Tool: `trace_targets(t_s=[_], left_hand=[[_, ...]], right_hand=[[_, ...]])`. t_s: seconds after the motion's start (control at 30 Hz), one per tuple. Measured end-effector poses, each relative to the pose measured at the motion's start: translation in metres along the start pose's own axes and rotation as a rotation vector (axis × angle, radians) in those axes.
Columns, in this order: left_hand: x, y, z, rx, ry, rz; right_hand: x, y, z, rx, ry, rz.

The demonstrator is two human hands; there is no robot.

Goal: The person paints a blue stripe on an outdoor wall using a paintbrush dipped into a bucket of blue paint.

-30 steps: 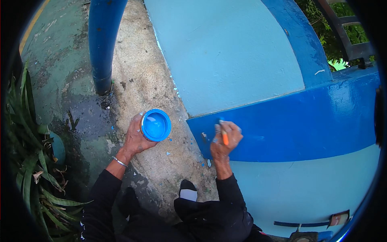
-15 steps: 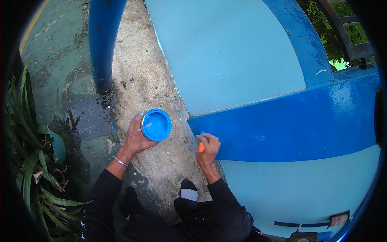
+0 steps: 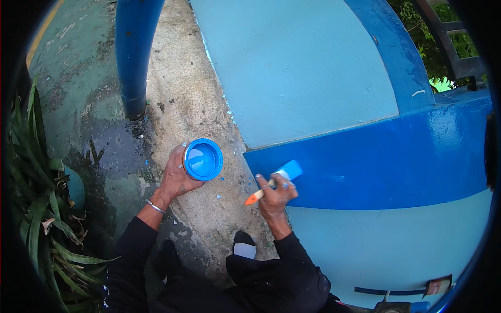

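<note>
My left hand (image 3: pixel 178 175) is wrapped round a small paint can (image 3: pixel 203 159) with a blue rim and blue paint inside; its open top faces up. In my right hand (image 3: pixel 276 198) is a paintbrush (image 3: pixel 255 197) with a pale handle and an orange end. Its blue-coated bristles (image 3: pixel 293 169) point up and to the right, over the dark blue band (image 3: pixel 376 161) of the wall; whether they touch it I cannot tell. Light blue wall panels (image 3: pixel 297 68) lie on both sides of that band.
A blue post (image 3: pixel 136 57) rises from the ground ahead on the left. Long-leaved plants (image 3: pixel 42 208) and a teal pot (image 3: pixel 74 189) stand at the left. A worn concrete strip (image 3: pixel 182 88) runs along the wall's foot. A dark metal railing (image 3: pixel 459 52) tops the wall at the far right.
My right hand has moved slightly right and turned, so the brush's bristles and handle now show, with the bristles pointing right. The left hand and can have barely moved.
</note>
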State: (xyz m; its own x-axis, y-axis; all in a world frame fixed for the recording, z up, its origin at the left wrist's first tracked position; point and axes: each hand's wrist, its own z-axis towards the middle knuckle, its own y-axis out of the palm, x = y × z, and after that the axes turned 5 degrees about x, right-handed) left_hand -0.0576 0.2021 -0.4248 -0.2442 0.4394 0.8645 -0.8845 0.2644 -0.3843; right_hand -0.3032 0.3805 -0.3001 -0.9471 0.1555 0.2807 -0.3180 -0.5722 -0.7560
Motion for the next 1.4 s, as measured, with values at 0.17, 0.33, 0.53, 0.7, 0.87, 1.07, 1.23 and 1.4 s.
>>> trace_targets(t_s=[0.17, 0.33, 0.53, 0.7, 0.87, 1.07, 1.23, 1.4], left_hand=[[-0.001, 0.002, -0.004, 0.021, 0.024, 0.014], [0.002, 0.002, -0.004, 0.022, 0.042, 0.039], [0.008, 0.000, -0.002, 0.054, 0.048, -0.009], [0.002, 0.000, -0.001, 0.073, 0.045, -0.033], [0.007, -0.002, 0.003, 0.020, 0.053, 0.064], [0.007, 0.000, -0.001, 0.036, 0.015, -0.008], [0.007, -0.004, -0.003, 0.066, 0.050, -0.016], [0.010, 0.000, 0.001, 0.068, 0.061, -0.009]], right_hand=[[-0.024, 0.046, -0.059, -0.245, 0.019, 0.117], [-0.030, 0.055, -0.082, -0.362, 0.062, 0.260], [-0.003, 0.025, -0.050, -0.175, 0.188, 0.241], [0.013, -0.016, -0.018, 0.051, 0.216, 0.211], [-0.005, -0.059, 0.005, 0.197, 0.116, 0.112], [-0.008, -0.001, -0.041, -0.143, 0.212, 0.404], [0.027, -0.032, -0.008, 0.073, 0.246, 0.294], [0.052, -0.112, 0.050, 0.323, 0.190, 0.191]])
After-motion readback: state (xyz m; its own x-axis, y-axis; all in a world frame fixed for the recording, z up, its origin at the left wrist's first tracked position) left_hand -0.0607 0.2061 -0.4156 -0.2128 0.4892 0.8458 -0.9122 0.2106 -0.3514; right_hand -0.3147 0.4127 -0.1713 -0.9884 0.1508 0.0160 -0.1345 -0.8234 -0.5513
